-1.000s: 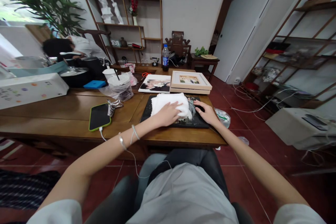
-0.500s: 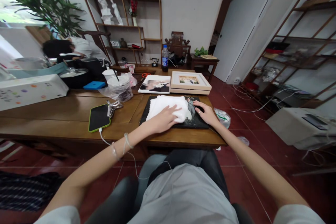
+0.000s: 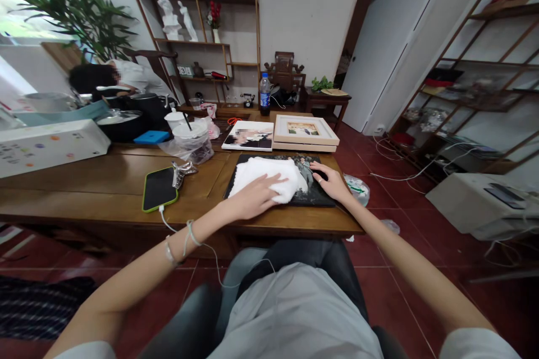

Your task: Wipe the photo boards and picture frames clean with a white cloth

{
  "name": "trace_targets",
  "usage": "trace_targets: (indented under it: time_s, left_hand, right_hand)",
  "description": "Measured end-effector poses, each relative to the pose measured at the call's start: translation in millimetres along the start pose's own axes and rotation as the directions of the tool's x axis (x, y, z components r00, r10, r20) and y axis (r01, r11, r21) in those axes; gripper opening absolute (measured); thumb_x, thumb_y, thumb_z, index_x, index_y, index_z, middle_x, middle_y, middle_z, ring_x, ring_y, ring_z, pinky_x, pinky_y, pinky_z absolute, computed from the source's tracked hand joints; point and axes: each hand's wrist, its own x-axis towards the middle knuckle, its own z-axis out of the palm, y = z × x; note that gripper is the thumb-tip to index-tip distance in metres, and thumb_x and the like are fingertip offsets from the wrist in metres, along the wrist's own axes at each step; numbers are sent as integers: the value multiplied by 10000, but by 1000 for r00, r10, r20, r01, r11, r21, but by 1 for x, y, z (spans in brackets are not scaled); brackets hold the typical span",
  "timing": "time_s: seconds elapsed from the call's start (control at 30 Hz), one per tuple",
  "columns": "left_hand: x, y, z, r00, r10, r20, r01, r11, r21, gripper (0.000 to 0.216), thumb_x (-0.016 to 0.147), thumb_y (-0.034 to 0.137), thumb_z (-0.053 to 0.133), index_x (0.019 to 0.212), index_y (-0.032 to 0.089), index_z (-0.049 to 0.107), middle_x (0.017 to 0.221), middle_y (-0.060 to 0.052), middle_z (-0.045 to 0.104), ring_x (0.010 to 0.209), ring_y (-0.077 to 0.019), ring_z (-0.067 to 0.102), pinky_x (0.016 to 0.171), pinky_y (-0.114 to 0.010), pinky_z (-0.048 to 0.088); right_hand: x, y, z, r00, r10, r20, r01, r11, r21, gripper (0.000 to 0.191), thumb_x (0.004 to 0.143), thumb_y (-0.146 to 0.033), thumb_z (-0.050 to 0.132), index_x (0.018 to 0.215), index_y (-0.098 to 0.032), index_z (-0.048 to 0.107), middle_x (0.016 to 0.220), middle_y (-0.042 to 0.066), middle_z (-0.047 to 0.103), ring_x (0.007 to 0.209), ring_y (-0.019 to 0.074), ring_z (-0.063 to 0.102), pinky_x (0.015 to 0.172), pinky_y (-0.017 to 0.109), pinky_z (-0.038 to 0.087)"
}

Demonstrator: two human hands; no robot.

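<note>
A dark picture panel (image 3: 311, 197) lies flat on the wooden table (image 3: 105, 179) in front of me. A white cloth (image 3: 261, 171) is spread over its left part. My left hand (image 3: 252, 197) lies flat on the cloth with fingers stretched out. My right hand (image 3: 330, 179) rests on the panel's right edge, fingers spread, holding it steady.
Behind the panel lie a photo print (image 3: 249, 136) and stacked light wooden frames (image 3: 304, 132). A phone in a green case (image 3: 159, 188) with a cable, a metal clip (image 3: 182, 170), plastic cups (image 3: 189, 137), a white box (image 3: 46, 146) and a bottle (image 3: 264, 93) stand on the table. Another person (image 3: 109, 76) sits at the far left.
My left hand has slid the white cloth toward me and to the left across the panel. My right hand has stayed in place on the panel's edge.
</note>
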Motion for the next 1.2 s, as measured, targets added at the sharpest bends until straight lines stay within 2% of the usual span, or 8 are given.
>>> trace_targets:
  time_s: [0.1, 0.2, 0.37, 0.53, 0.7, 0.9, 1.03, 1.2]
  left_hand:
    - [17, -30, 1, 999, -51, 7, 51, 999, 18, 350, 985, 320, 349, 1129, 199, 644, 1507, -54, 333, 1429, -239, 207, 1140, -418, 210]
    - [33, -56, 1, 996, -84, -18, 85, 995, 42, 367, 978, 369, 366, 1124, 171, 639, 1421, -100, 465, 1409, -257, 261, 1113, -416, 254]
    - [47, -76, 3, 989, -118, -94, 126, 988, 89, 342, 958, 369, 414, 1069, 150, 653, 1353, -145, 527, 1370, -284, 335, 1094, -440, 287]
    - [31, -59, 0, 989, -147, -26, 149, 982, 116, 316, 961, 233, 374, 1067, 144, 658, 1410, -152, 462, 1401, -289, 271, 1098, -481, 268]
    - [-12, -15, -13, 996, -79, 43, 76, 996, 50, 299, 962, 220, 385, 1038, 181, 672, 1498, -75, 351, 1413, -251, 252, 1124, -413, 257]
    - [-50, 29, -28, 992, 4, 128, -3, 1000, -8, 294, 937, 151, 403, 1088, 206, 650, 1498, -29, 356, 1421, -202, 236, 1154, -374, 217]
    - [-46, 19, -24, 996, 1, 87, 0, 1000, -14, 286, 939, 175, 411, 1072, 205, 663, 1499, -43, 356, 1411, -195, 262, 1153, -362, 223]
    - [-16, -35, -7, 998, -53, -25, 53, 999, -13, 303, 949, 347, 445, 989, 181, 695, 1498, -95, 348, 1375, -233, 329, 1146, -411, 217]
  right_hand:
    - [0, 0, 0, 1000, 6, -2, -6, 1000, 13, 267, 827, -208, 546, 1049, -226, 694, 1228, 66, 647, 1220, 228, 544, 1090, 441, 371]
    - [0, 0, 0, 1000, 6, -3, -6, 1000, 21, 263, 826, -210, 550, 1044, -226, 696, 1222, 67, 650, 1221, 231, 543, 1088, 447, 372]
    - [0, 0, -1, 1000, 7, -9, -7, 1000, 25, 264, 824, -199, 555, 1043, -239, 696, 1214, 52, 656, 1220, 226, 544, 1091, 448, 370]
    - [0, -1, 0, 1000, 8, -8, -8, 1000, 26, 262, 824, -191, 554, 1038, -240, 697, 1220, 48, 652, 1221, 223, 543, 1094, 444, 369]
    - [0, -1, 0, 1000, 3, -4, -3, 1000, 5, 254, 831, -200, 547, 1036, -224, 695, 1221, 62, 651, 1222, 225, 542, 1091, 440, 372]
    - [0, -1, 0, 1000, 3, -7, -3, 1000, 4, 265, 824, -186, 549, 1042, -232, 693, 1226, 57, 648, 1222, 226, 542, 1093, 449, 369]
    - [0, -2, -1, 1000, 6, -9, -6, 1000, 2, 264, 824, -193, 549, 1040, -237, 694, 1222, 55, 650, 1224, 230, 540, 1092, 456, 368]
    - [0, -2, -1, 1000, 6, -8, -6, 1000, 15, 267, 821, -196, 552, 1041, -241, 695, 1219, 53, 653, 1222, 230, 542, 1092, 454, 367]
